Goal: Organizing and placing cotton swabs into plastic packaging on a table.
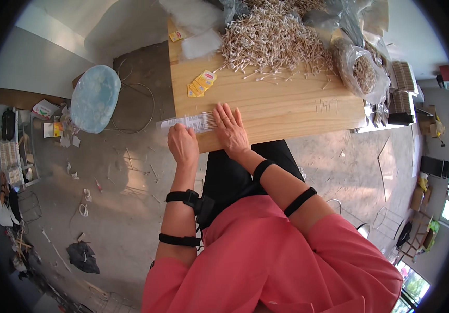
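At the near left edge of the wooden table [292, 107] lies a clear plastic bag [175, 122] with a row of cotton swabs [208, 120] at its right end. My left hand [183, 145] is closed, its curled fingers pinching the near side of the bag. Stretched out flat, the fingers of my right hand [230, 130] press on the right ends of the swabs. Part of the swabs is covered by that hand. Just beyond the bag are several small yellow cards [202, 83], overlapping one another.
A big heap of loose cotton swabs [274, 41] covers the table's far side. To its right stands a clear bag of swabs [362, 73]; empty-looking plastic bags [202, 44] lie at the far left. A blue padded stool [95, 99] is left of the table.
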The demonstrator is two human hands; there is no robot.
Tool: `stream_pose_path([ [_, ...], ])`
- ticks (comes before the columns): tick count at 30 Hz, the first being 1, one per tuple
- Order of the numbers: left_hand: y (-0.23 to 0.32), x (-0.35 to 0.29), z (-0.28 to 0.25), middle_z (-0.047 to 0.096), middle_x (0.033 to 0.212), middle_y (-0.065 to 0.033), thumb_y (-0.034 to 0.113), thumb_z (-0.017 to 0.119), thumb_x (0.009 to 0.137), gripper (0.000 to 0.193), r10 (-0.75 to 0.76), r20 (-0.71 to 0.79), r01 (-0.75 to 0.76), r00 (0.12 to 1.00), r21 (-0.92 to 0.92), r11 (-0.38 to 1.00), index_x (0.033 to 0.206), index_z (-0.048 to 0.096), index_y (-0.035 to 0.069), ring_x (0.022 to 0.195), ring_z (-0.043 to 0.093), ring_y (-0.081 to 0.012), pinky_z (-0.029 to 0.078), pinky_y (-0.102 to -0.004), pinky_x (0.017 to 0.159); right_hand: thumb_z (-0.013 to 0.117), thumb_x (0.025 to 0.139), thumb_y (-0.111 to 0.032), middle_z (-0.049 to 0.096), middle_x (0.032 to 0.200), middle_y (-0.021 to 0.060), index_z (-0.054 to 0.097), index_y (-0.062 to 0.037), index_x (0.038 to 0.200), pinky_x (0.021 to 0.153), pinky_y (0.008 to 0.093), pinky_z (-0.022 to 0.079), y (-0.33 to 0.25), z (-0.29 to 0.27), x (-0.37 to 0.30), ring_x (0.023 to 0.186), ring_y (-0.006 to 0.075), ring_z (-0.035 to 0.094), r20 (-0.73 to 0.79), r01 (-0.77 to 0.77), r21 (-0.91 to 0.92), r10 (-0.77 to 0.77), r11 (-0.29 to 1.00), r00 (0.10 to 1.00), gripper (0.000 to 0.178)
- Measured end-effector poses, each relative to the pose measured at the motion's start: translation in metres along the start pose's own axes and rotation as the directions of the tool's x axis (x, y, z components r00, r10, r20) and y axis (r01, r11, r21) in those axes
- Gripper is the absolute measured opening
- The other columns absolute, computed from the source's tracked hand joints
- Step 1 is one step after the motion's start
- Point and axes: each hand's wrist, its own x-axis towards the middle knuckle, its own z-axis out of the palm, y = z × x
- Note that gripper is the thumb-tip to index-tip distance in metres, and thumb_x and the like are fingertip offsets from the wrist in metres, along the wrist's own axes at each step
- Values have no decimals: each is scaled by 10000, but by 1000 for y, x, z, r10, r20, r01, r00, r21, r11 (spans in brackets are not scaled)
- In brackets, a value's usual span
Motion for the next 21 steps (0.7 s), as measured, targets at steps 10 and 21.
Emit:
stream_pose_path([
  [10,-9,3,-8,666,818,-121,191,671,850,150,-107,38,111,994,-140,984,819,614,55,762,657,-336,516,-463,719,478,914,-132,233,1616,132,319,4,1500,1232,458,112,-29,4,9,1515,270,161,23,60,47,-62,997,998,622],
  [21,-19,1,-5,666,937,-141,210,674,863,186,-31,59,42,998,-196,980,966,643,58,875,642,-344,483,-471,817,510,917,-155,238,1613,138,322,-10,1502,1228,457,114,-50,15,21,1513,273,170,30,72,38,-73,997,997,632],
])
